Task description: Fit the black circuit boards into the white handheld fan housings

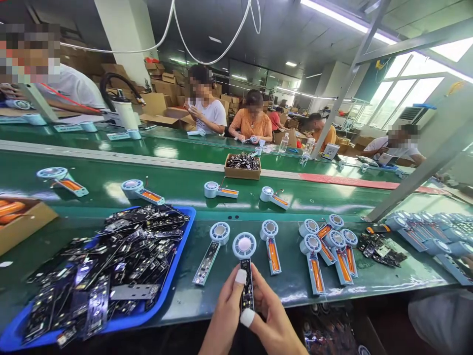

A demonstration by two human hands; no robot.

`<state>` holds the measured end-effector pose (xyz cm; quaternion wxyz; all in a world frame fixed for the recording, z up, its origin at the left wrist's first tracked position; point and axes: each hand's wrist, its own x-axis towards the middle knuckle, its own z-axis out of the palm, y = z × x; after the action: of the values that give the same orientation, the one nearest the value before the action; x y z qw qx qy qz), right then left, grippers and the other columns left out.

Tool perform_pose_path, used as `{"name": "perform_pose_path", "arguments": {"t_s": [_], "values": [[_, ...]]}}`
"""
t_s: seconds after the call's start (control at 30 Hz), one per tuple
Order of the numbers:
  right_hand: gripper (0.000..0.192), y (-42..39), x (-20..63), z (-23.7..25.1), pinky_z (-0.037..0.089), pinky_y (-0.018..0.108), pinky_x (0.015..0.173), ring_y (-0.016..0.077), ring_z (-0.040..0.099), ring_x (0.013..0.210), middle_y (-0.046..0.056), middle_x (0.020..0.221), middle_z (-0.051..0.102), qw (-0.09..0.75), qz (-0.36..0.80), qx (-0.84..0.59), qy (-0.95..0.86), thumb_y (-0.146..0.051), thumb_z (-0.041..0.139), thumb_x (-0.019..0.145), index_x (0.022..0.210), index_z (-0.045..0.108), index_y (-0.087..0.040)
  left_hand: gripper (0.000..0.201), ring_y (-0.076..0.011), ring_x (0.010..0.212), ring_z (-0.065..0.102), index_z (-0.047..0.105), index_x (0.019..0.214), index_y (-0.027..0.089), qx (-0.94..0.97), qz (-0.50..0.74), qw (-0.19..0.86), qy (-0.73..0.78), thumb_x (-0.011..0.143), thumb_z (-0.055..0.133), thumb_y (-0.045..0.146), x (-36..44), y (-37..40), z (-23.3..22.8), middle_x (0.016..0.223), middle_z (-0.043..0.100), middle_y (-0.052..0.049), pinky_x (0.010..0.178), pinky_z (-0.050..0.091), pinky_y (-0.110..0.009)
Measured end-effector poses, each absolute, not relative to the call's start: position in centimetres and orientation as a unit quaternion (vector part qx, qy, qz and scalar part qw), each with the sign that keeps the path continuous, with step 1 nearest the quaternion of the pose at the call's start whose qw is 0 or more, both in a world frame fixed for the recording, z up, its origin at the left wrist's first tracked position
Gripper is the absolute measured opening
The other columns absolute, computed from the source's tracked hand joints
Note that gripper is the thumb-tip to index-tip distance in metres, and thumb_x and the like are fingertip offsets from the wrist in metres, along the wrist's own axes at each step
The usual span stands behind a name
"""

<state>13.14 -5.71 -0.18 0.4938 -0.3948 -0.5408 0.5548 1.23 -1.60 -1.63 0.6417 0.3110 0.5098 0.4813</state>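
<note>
Both hands, left hand (225, 308) and right hand (271, 315), pinch a fan unit (245, 266) at the counter's (207, 296) six o'clock edge; keep its circuit board square in the handle. Blue tray (173, 276) sits at nine o'clock, finished units (328, 246) at two.

Green conveyor belt (177, 185), blue tray (173, 276) of black circuit boards (121, 261) — pale-blue fan shells (273, 241) with orange batteries (274, 254), brown cardboard box (242, 172)

Green bench (207, 296) carries blue tray (177, 256) (circuit boards heaped), fan shells (332, 246), cardboard box (242, 172)
</note>
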Motion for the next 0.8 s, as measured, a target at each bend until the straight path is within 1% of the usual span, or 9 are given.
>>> {"name": "perform_pose_path", "arguments": {"t_s": [0.13, 0.23, 0.33, 0.4, 0.5, 0.57, 0.63, 0.7, 0.8], "values": [[0.078, -5.6, 12.2, -0.9, 0.047, 0.038, 0.1, 0.0203, 0.065, 0.099, 0.008, 0.114, 0.069, 0.529, 0.572, -0.394, -0.487, -0.054, 0.07, 0.089, 0.155, 0.039, -0.027, 0.06, -0.0346, 0.122, 0.063, 0.073, 0.111, 0.017, 0.334, 0.475, 0.638, 0.505, 0.077, 0.068, 0.066, 1.6, -1.1, -1.9, 0.115, 0.076, -0.014, 0.107, 0.046, -0.045], [0.081, -5.2, 12.2, -1.3, 0.051, 0.03, 0.075, 0.0168, 0.06, 0.08, 0.005, 0.095, 0.067, 0.518, 0.576, -0.418, -0.474, -0.058, 0.069, 0.088, 0.155, 0.039, -0.024, 0.055, -0.0337, 0.102, 0.07, 0.075, 0.105, 0.017, 0.42, 0.44, 0.598, 0.523, 0.079, 0.063, 0.065, 1.1, -0.5, -1.2, 0.093, 0.079, -0.011, 0.094, 0.052, -0.044], [0.08, -4.3, 13.1, -1.2, 0.043, 0.024, 0.059, 0.0134, 0.048, 0.064, -0.001, 0.078, 0.058, 0.473, 0.548, -0.465, -0.51, -0.058, 0.06, 0.093, 0.158, 0.034, -0.02, 0.04, -0.0328, 0.086, 0.07, 0.076, 0.092, 0.022, 0.494, 0.418, 0.544, 0.533, 0.081, 0.061, 0.058, -0.7, 0.1, -0.1, 0.074, 0.075, -0.007, 0.084, 0.053, -0.042], [0.069, -3.7, 14.1, -0.8, 0.04, 0.024, 0.059, 0.0128, 0.045, 0.06, -0.003, 0.072, 0.055, 0.418, 0.486, -0.509, -0.574, -0.05, 0.053, 0.098, 0.158, 0.035, -0.02, 0.031, -0.0338, 0.09, 0.07, 0.075, 0.09, 0.025, 0.533, 0.441, 0.445, 0.568, 0.081, 0.061, 0.051, -2.4, 0.6, 0.4, 0.082, 0.076, -0.009, 0.087, 0.051, -0.041], [0.057, -2.7, 15.3, 0.5, 0.041, 0.025, 0.063, 0.0161, 0.054, 0.062, -0.002, 0.066, 0.059, 0.289, 0.331, -0.57, -0.694, -0.031, 0.05, 0.098, 0.153, 0.044, -0.02, 0.034, -0.0362, 0.108, 0.065, 0.074, 0.102, 0.024, 0.604, 0.444, 0.228, 0.622, 0.086, 0.051, 0.042, -4.8, 1.7, 0.5, 0.111, 0.073, -0.015, 0.098, 0.046, -0.043], [0.055, -2.1, 15.5, 1.8, 0.045, 0.028, 0.07, 0.0206, 0.064, 0.074, 0.003, 0.078, 0.068, 0.197, 0.232, -0.598, -0.741, -0.024, 0.052, 0.095, 0.15, 0.049, -0.021, 0.04, -0.0372, 0.11, 0.065, 0.073, 0.108, 0.02, 0.635, 0.406, 0.184, 0.63, 0.087, 0.044, 0.038, -5.7, 2.6, 0.1, 0.116, 0.072, -0.018, 0.097, 0.048, -0.047], [0.05, -1.5, 14.8, 3.2, 0.049, 0.03, 0.076, 0.0252, 0.069, 0.09, 0.009, 0.099, 0.072, 0.127, 0.167, -0.627, -0.75, -0.022, 0.053, 0.095, 0.145, 0.053, -0.022, 0.043, -0.0364, 0.103, 0.069, 0.073, 0.108, 0.019, 0.652, 0.38, 0.204, 0.624, 0.087, 0.041, 0.038, -5.9, 3.3, -0.4, 0.111, 0.075, -0.016, 0.09, 0.053, -0.048], [0.047, -0.8, 13.1, 4.3, 0.052, 0.035, 0.083, 0.0291, 0.069, 0.102, 0.014, 0.116, 0.069, 0.089, 0.138, -0.659, -0.734, -0.024, 0.054, 0.097, 0.143, 0.053, -0.021, 0.045, -0.0338, 0.096, 0.072, 0.074, 0.106, 0.019, 0.659, 0.379, 0.225, 0.609, 0.09, 0.038, 0.04, -5.6, 3.7, -0.6, 0.105, 0.077, -0.014, 0.083, 0.057, -0.046], [0.056, 0.9, 9.6, 4.7, 0.054, 0.044, 0.088, 0.0358, 0.067, 0.11, 0.024, 0.134, 0.059, 0.051, 0.134, -0.694, -0.705, -0.03, 0.061, 0.095, 0.146, 0.047, -0.013, 0.053, -0.0293, 0.097, 0.074, 0.076, 0.099, 0.021, 0.674, 0.387, 0.245, 0.58, 0.095, 0.03, 0.047, -5.0, 3.9, -0.9, 0.102, 0.078, -0.012, 0.085, 0.06, -0.042]]}}
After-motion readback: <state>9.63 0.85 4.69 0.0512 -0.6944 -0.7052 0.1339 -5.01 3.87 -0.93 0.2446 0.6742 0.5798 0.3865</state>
